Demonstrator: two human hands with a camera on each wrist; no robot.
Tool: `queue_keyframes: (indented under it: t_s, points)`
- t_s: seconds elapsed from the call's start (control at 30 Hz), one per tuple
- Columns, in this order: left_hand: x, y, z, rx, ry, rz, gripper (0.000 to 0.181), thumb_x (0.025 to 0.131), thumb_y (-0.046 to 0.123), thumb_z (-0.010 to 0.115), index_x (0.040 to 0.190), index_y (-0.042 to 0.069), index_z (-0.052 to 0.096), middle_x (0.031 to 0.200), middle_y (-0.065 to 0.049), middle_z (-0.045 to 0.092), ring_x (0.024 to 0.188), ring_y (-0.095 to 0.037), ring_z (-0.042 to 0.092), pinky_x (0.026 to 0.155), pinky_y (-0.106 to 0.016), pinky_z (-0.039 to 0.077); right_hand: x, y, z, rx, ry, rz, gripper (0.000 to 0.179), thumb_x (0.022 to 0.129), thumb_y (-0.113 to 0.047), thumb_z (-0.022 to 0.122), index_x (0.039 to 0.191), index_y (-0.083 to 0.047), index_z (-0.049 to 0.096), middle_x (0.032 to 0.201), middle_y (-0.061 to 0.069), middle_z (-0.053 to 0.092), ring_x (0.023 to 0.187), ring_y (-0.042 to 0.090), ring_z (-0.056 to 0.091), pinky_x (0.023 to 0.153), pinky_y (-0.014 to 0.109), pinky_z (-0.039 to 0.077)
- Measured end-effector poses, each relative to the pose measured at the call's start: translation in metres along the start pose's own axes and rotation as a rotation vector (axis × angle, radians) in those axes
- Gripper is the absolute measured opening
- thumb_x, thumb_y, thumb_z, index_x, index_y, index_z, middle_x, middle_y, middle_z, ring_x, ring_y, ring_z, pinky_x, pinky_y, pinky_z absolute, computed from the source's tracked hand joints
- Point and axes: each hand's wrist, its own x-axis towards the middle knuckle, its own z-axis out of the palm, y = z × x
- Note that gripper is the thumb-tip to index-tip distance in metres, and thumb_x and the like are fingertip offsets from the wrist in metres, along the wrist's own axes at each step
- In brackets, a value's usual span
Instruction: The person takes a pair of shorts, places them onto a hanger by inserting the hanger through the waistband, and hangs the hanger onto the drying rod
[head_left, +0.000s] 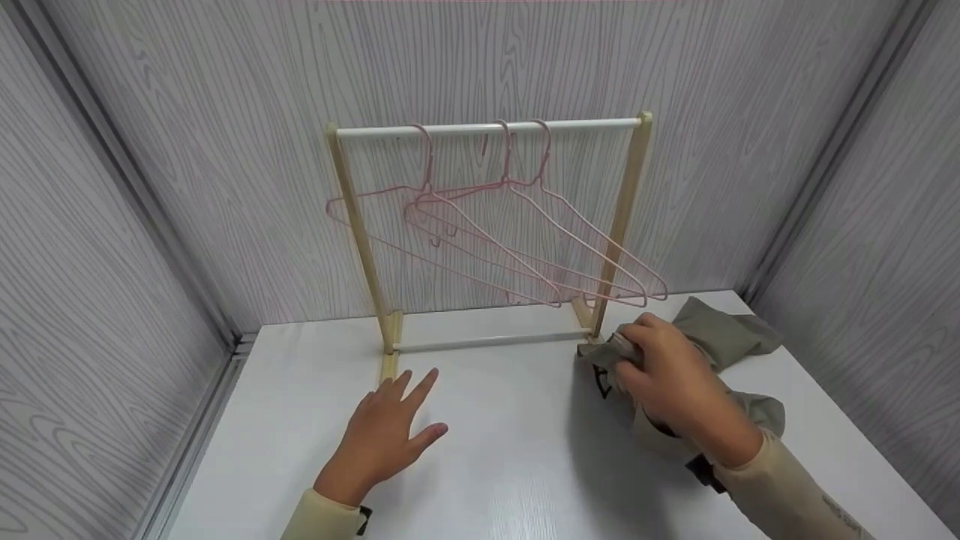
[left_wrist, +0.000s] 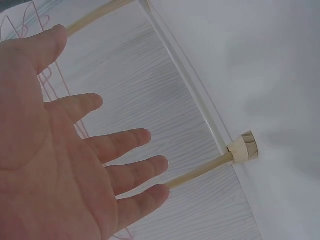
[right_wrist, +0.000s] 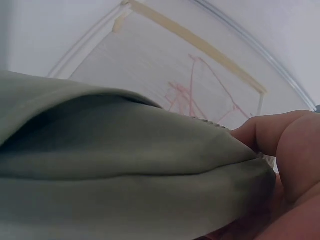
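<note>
My right hand (head_left: 671, 375) grips a bunched grey-green garment (head_left: 720, 334) at the right side of the white table, near the foot of a clothes rack. Its fingers and thumb pinch an edge of the cloth; in the right wrist view the folded fabric (right_wrist: 125, 150) spreads away from them. A dark print shows on the part that hangs below the hand, too small to read. Over the table at front left, my left hand (head_left: 382, 435) has its fingers straight and spread. Nothing is in its palm (left_wrist: 55, 175), as the left wrist view shows.
A small rack with wooden sides and a white top rod (head_left: 600, 123) stands at the back of the table (head_left: 495, 427). Three pink hangers hang from it, one to the left (head_left: 430, 161) and two farther right. Wood-patterned panels (head_left: 247, 150) enclose the table.
</note>
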Motion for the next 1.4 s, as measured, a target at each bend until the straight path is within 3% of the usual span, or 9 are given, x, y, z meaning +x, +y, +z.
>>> queue_keyframes:
  t_s: [0.13, 0.4, 0.63, 0.8, 0.93, 1.03, 1.4]
  points:
    - [0.001, 0.002, 0.001, -0.003, 0.007, 0.008, 0.080, 0.103, 0.063, 0.065, 0.170, 0.029, 0.039, 0.167, -0.023, 0.047, 0.152, -0.054, 0.045, 0.119, -0.072, 0.039, 0.012, -0.008, 0.006, 0.041, -0.013, -0.045, 0.020, 0.089, 0.002, 0.062, 0.086, -0.017, 0.065, 0.089, 0.000, 0.054, 0.075, 0.016, 0.046, 0.068, 0.033, 0.040]
    - [0.009, 0.005, -0.003, -0.033, 0.018, 0.045, 0.080, 0.103, 0.060, 0.068, 0.170, 0.027, 0.039, 0.165, -0.022, 0.050, 0.152, -0.050, 0.047, 0.118, -0.070, 0.041, 0.041, -0.013, 0.016, 0.242, -0.082, -0.120, 0.028, 0.088, 0.005, 0.060, 0.076, -0.016, 0.045, 0.074, -0.008, 0.035, 0.068, 0.010, 0.037, 0.064, 0.029, 0.034]
    - [0.027, 0.020, -0.015, -0.095, 0.037, 0.134, 0.090, 0.098, 0.066, 0.071, 0.171, 0.027, 0.036, 0.167, -0.011, 0.050, 0.154, -0.036, 0.048, 0.120, -0.063, 0.044, 0.066, -0.015, 0.022, 0.338, -0.164, -0.125, 0.029, 0.093, 0.004, 0.056, 0.077, -0.014, 0.041, 0.072, -0.007, 0.030, 0.064, 0.010, 0.029, 0.063, 0.029, 0.030]
    - [0.047, 0.028, -0.017, -0.220, 0.049, 0.169, 0.091, 0.097, 0.064, 0.075, 0.172, 0.031, 0.034, 0.169, -0.002, 0.049, 0.155, -0.029, 0.048, 0.122, -0.058, 0.044, 0.078, -0.019, 0.025, 0.382, -0.187, -0.119, 0.029, 0.095, 0.003, 0.055, 0.077, -0.016, 0.042, 0.071, -0.006, 0.031, 0.063, 0.011, 0.029, 0.062, 0.029, 0.030]
    - [0.065, 0.030, -0.012, -0.327, 0.029, 0.148, 0.092, 0.095, 0.064, 0.077, 0.171, 0.033, 0.035, 0.168, 0.000, 0.051, 0.154, -0.028, 0.050, 0.122, -0.058, 0.045, 0.082, -0.022, 0.026, 0.397, -0.193, -0.128, 0.031, 0.097, 0.003, 0.055, 0.076, -0.016, 0.041, 0.070, -0.006, 0.030, 0.062, 0.011, 0.028, 0.061, 0.029, 0.030]
    - [0.078, 0.031, -0.007, -0.357, 0.009, 0.145, 0.094, 0.094, 0.067, 0.077, 0.171, 0.034, 0.035, 0.166, 0.000, 0.053, 0.154, -0.027, 0.050, 0.121, -0.057, 0.045, 0.084, -0.026, 0.025, 0.405, -0.199, -0.134, 0.032, 0.097, 0.003, 0.054, 0.076, -0.015, 0.038, 0.070, -0.005, 0.029, 0.062, 0.011, 0.026, 0.062, 0.028, 0.029]
    - [0.099, 0.037, 0.014, -0.379, -0.041, 0.120, 0.094, 0.094, 0.038, 0.088, 0.171, 0.033, 0.035, 0.172, 0.002, 0.044, 0.157, -0.025, 0.045, 0.125, -0.054, 0.042, 0.096, -0.045, 0.019, 0.400, -0.140, -0.152, 0.022, 0.099, -0.001, 0.056, 0.083, -0.015, 0.054, 0.072, -0.005, 0.036, 0.061, 0.012, 0.034, 0.060, 0.029, 0.033]
